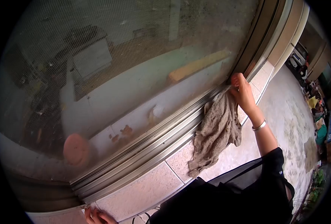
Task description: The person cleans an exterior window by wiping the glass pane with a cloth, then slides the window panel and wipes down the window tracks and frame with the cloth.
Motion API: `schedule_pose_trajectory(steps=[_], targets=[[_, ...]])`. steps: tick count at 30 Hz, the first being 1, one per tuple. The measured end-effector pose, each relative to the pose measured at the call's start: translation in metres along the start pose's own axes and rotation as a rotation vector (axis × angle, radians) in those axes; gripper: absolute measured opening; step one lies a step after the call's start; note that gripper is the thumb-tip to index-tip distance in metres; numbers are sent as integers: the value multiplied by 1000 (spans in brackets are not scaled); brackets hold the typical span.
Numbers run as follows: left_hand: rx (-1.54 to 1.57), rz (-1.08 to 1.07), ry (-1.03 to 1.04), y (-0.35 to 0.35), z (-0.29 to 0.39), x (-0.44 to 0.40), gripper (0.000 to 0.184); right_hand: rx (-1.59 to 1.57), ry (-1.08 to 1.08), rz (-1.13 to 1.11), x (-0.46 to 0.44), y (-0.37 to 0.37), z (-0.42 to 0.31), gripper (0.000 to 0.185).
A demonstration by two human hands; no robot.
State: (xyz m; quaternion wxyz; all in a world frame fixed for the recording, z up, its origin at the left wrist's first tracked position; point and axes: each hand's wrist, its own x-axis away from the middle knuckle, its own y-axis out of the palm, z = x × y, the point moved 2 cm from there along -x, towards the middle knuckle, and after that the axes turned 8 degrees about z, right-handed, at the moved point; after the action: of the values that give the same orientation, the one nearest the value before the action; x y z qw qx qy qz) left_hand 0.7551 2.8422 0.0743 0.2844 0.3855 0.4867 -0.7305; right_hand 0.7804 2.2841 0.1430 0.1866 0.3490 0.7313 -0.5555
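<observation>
- The person wears a black garment of soft cloth [217,203], which is plain in colour over the part that is visible.
- Its short black sleeve [272,164] on the right arm is loose and ends near the elbow, so the forearm [267,141] is bare.
- On this sleeve there is one small, whitish mark [281,172]; it is too small to read.
- Around the right wrist sits a narrow, silver-coloured, shiny band [260,126], rounded like a bracelet.
- The right hand [243,91] is bare.
- The left hand [97,217] is also bare, and the picture's lower edge cuts it.
</observation>
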Motion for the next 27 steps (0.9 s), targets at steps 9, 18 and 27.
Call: schedule_pose_trajectory(steps=[9, 18, 27], targets=[[-15, -22, -31, -2, 2, -1, 11, 550, 197, 23, 10, 32, 25, 34], [-34, -5, -28, -1, -3, 2, 13, 137, 281, -35, 27, 9, -11, 20], [-33, 10, -32, 0, -6, 5, 14, 219, -50, -77, 37, 23, -2, 34]])
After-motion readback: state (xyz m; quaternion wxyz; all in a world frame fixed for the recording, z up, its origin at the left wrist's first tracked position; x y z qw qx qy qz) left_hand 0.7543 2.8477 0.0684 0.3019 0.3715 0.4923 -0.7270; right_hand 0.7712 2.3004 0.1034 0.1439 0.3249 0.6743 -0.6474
